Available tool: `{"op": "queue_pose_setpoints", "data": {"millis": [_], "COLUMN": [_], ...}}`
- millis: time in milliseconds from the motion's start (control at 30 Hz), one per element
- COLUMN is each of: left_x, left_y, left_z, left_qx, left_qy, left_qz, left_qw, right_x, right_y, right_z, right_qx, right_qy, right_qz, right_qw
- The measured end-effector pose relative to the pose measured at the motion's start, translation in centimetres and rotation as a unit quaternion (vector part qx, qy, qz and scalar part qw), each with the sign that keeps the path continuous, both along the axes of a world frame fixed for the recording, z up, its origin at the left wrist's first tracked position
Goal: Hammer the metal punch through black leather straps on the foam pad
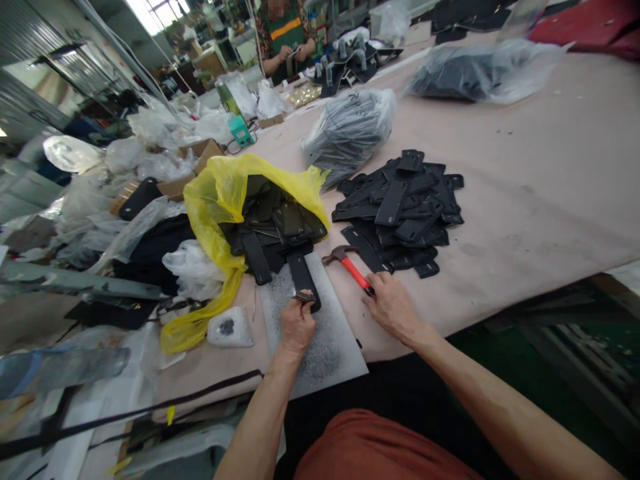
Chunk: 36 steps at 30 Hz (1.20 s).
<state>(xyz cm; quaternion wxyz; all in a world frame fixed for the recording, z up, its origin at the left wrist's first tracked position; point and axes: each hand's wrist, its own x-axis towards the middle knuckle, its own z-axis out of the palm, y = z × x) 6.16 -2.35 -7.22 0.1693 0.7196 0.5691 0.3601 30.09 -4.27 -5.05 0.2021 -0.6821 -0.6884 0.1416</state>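
My left hand (297, 327) pinches a short metal tool (303, 295), probably a punch, over the near end of a black strip (301, 270). That strip lies on a scuffed white board (345, 350) at the table's front edge. To the right, my right hand (393, 303) has its fingers closed around the handle end of a claw hammer (355, 269) with a red and black handle. The hammer's head points left, close to the board. Beyond the board, an open yellow plastic bag (215, 193) holds several black pieces.
A heap of black strips (395, 203) lies right of the yellow bag. Behind it stand a clear bag of dark pieces (350, 130) and another wrapped bundle (465, 73). A white block (230, 328) sits left of the board. A person (287, 40) works across the table.
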Motion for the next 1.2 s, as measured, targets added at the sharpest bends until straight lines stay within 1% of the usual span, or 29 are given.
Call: {"op": "queue_pose_setpoints", "data": {"millis": [67, 100, 133, 167, 233, 267, 300, 333, 400, 433, 467, 500, 567, 600, 633, 667, 700, 733, 767, 833, 867, 900, 933, 967, 1033, 1067, 1100, 1133, 1200], "left_x": [0.0, 0.0, 0.0, 0.0, 0.0, 0.0, -0.1, -0.1, -0.1, -0.1, -0.1, -0.1, 0.0, 0.0, 0.0, 0.0, 0.0, 0.0, 0.0, -0.1, -0.1, -0.1, -0.1, -0.1, -0.1, -0.1, 0.0, 0.0, 0.0], "left_y": [0.0, 0.0, 0.0, 0.0, -0.1, -0.1, -0.2, -0.2, -0.3, -0.3, -0.3, -0.4, -0.4, -0.4, -0.5, -0.5, -0.5, -0.6, -0.6, -0.6, -0.6, -0.6, -0.6, -0.6, -0.5, -0.5, -0.5, -0.5, -0.5], "left_z": [0.0, 0.0, 0.0, 0.0, 0.1, 0.2, 0.2, 0.3, 0.3, 0.4, 0.4, 0.5, 0.6, 0.6, 0.7, 0.7, 0.8, 0.8, 0.8, 0.8, 0.8, 0.8, 0.8, 0.8, 0.8, 0.9, 0.9, 1.0, 1.2], "left_qx": [0.001, 0.002, 0.002, 0.002, 0.002, 0.001, -0.001, -0.003, -0.006, -0.007, -0.009, -0.01, -0.015, -0.018, -0.021, -0.025, -0.03, -0.036, -0.041, -0.046, -0.046, -0.046, -0.045, -0.045, -0.045, -0.045, -0.043, -0.042, -0.039], "left_qy": [0.004, 0.005, 0.006, 0.006, 0.007, 0.008, 0.009, 0.01, 0.007, 0.003, -0.002, -0.005, -0.006, -0.004, 0.001, 0.007, 0.013, 0.02, 0.026, 0.035, 0.038, 0.04, 0.041, 0.043, 0.044, 0.043, 0.042, 0.041, 0.039], "left_qz": [-0.004, -0.005, -0.006, -0.006, -0.004, -0.003, -0.002, 0.0, 0.003, 0.003, 0.002, 0.001, 0.0, 0.001, 0.002, 0.005, 0.007, 0.009, 0.011, 0.011, 0.01, 0.009, 0.008, 0.008, 0.008, 0.008, 0.006, 0.005, 0.0], "left_qw": [1.0, 1.0, 1.0, 1.0, 1.0, 1.0, 1.0, 1.0, 1.0, 1.0, 1.0, 1.0, 1.0, 1.0, 1.0, 1.0, 0.999, 0.999, 0.999, 0.998, 0.998, 0.998, 0.998, 0.998, 0.998, 0.998, 0.998, 0.998, 0.998], "right_x": [0.5, 0.5, 0.3, 0.0, -0.8, -1.2, -1.5, -1.7, -1.8, -1.6, -1.3, -0.9, -0.2, 0.1, 0.1, 0.1, 0.0, -0.2, -0.4, -0.5, -0.5, -0.5, -0.5, -0.5, -0.8, -0.9, -1.0, -1.1, -0.9], "right_y": [-0.1, 0.1, 0.5, 0.9, 1.8, 2.2, 2.4, 2.6, 2.5, 2.3, 2.0, 1.8, 1.2, 0.9, 0.5, 0.1, -0.3, -0.6, -0.9, -1.3, -1.4, -1.4, -1.4, -1.4, -1.3, -1.3, -1.3, -1.2, -1.0], "right_z": [0.0, 0.2, 0.4, 0.8, 1.6, 2.0, 2.5, 3.0, 4.6, 5.8, 7.4, 9.4, 13.9, 16.0, 17.7, 19.0, 19.7, 19.8, 19.5, 18.4, 17.9, 17.6, 17.5, 17.6, 17.8, 17.9, 17.9, 18.0, 18.4], "right_qx": [-0.046, -0.079, -0.13, -0.193, -0.313, -0.353, -0.375, -0.381, -0.369, -0.344, -0.301, -0.236, -0.06, 0.033, 0.116, 0.183, 0.23, 0.256, 0.26, 0.212, 0.18, 0.154, 0.144, 0.148, 0.182, 0.193, 0.189, 0.169, 0.11], "right_qy": [0.012, 0.05, 0.119, 0.209, 0.377, 0.43, 0.457, 0.462, 0.453, 0.45, 0.443, 0.432, 0.384, 0.351, 0.317, 0.285, 0.246, 0.197, 0.138, 0.004, -0.053, -0.091, -0.103, -0.091, -0.03, -0.009, -0.009, -0.031, -0.1], "right_qz": [-0.015, -0.033, -0.058, -0.084, -0.112, -0.113, -0.11, -0.108, -0.108, -0.107, -0.098, -0.083, -0.038, -0.028, -0.031, -0.037, -0.027, 0.004, 0.051, 0.158, 0.193, 0.208, 0.199, 0.177, 0.118, 0.106, 0.111, 0.134, 0.201], "right_qw": [0.999, 0.995, 0.983, 0.955, 0.865, 0.823, 0.799, 0.794, 0.805, 0.817, 0.839, 0.866, 0.921, 0.935, 0.941, 0.94, 0.941, 0.946, 0.954, 0.964, 0.963, 0.962, 0.964, 0.969, 0.976, 0.975, 0.976, 0.976, 0.968]}}
